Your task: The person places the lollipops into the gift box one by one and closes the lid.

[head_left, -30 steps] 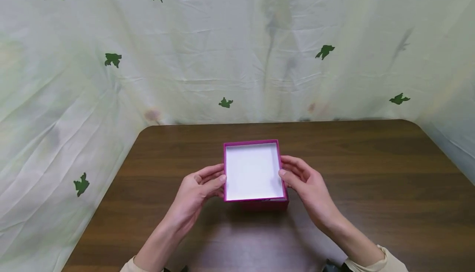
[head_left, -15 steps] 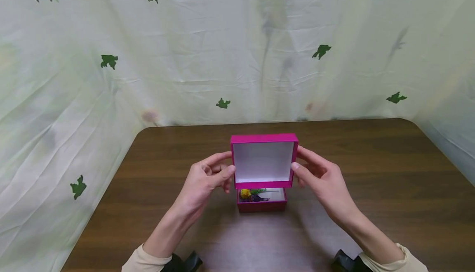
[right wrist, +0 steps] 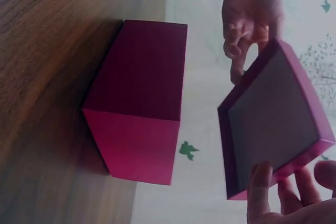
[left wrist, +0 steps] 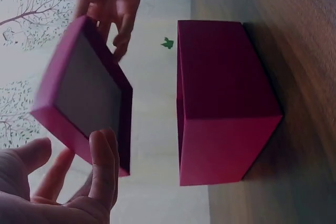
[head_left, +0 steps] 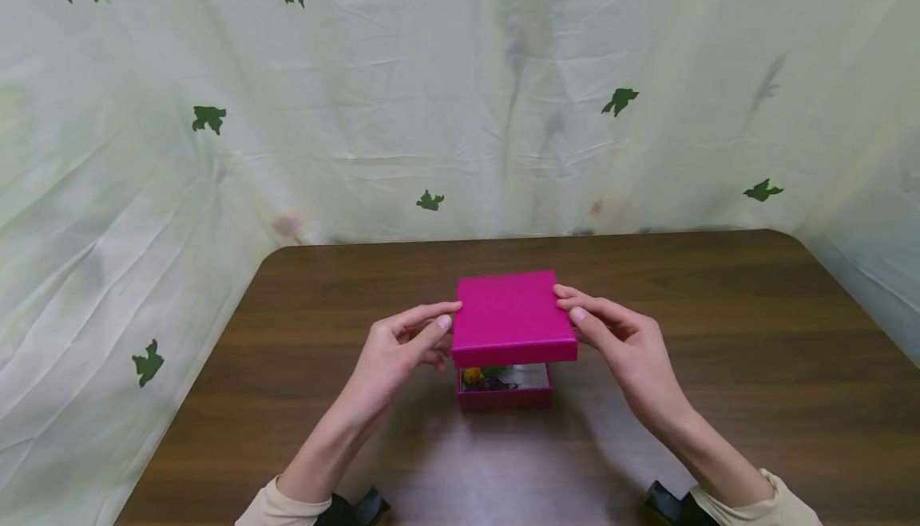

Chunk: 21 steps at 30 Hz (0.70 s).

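A magenta box lid point(head_left: 513, 314) hangs over its open box point(head_left: 506, 401), top side up in the head view. My left hand point(head_left: 384, 358) holds the lid's left side with the fingertips, and my right hand point(head_left: 632, 350) holds its right side. Both wrist views show the lid point(left wrist: 89, 87) tilted and apart from the box point(right wrist: 152, 72), with its pale inside visible. Through the gap at the front, a yellow thing point(head_left: 472, 376) and something green and dark show inside the box. The lid hides the rest of the contents.
The box stands on a brown wooden table point(head_left: 359, 286). Behind and beside the table hangs a pale curtain point(head_left: 374, 111) with green leaf and bird shapes. Dark wrist straps show below both hands, at the light sleeves.
The lid turned from inside facing the head camera, through standing tilted with its inside forward, to top side up over the box. Both hands turned with it and kept their hold.
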Motion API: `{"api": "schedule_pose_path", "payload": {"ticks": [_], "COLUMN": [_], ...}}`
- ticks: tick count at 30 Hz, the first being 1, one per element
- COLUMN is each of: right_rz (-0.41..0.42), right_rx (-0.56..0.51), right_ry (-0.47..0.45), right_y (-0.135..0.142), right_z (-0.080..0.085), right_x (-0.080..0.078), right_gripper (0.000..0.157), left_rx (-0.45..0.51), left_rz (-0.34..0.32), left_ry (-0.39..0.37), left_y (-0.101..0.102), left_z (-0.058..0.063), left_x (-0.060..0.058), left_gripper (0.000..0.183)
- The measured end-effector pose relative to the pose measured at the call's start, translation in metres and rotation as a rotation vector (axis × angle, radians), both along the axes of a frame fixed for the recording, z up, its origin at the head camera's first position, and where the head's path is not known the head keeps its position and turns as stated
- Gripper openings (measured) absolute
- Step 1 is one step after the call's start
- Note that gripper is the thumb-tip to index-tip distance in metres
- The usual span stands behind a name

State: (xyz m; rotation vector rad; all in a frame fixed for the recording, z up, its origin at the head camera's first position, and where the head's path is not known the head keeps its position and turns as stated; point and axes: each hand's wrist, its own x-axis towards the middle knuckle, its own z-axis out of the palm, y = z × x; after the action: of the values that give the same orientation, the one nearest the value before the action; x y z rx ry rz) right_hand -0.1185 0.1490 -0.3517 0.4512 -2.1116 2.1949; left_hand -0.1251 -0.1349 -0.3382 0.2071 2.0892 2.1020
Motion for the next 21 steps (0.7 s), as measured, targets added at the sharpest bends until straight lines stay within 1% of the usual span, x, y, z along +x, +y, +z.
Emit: {"api": "schedule_pose_path", "payload": {"ticks": [2, 4, 8, 11, 18, 21], "right_rz": [-0.008, -0.002, -0.01, -0.029, -0.04, -0.037], "right_rx": [0.015, 0.021, 0.046, 0.073, 0.179, 0.199], "right_ry": [-0.012, -0.015, -0.043, -0.096, -0.149, -0.162], "right_y": [-0.002, -0.003, -0.006, -0.007, -0.008, -0.009], "right_z": [-0.003, -0.006, -0.014, -0.018, -0.027, -0.029], "right_x": [-0.001, -0.003, -0.006, -0.007, -0.007, -0.007], "right_gripper": [0.028, 0.03, 0.042, 0.046, 0.045, 0.045], "left_rx": [0.014, 0.012, -0.01, -0.037, -0.134, -0.146], "left_rz": [0.012, 0.032, 0.061, 0.066, 0.084, 0.076], "left_ry": [-0.011, -0.016, -0.026, -0.033, -0.048, -0.057], "left_y": [0.001, 0.003, 0.004, 0.005, 0.005, 0.005], "left_z": [-0.002, -0.004, -0.009, -0.013, -0.023, -0.028], "left_x": [0.0, -0.001, -0.001, -0.001, 0.0, 0.001], "left_gripper": [0.031, 0.033, 0.044, 0.049, 0.044, 0.044]}}
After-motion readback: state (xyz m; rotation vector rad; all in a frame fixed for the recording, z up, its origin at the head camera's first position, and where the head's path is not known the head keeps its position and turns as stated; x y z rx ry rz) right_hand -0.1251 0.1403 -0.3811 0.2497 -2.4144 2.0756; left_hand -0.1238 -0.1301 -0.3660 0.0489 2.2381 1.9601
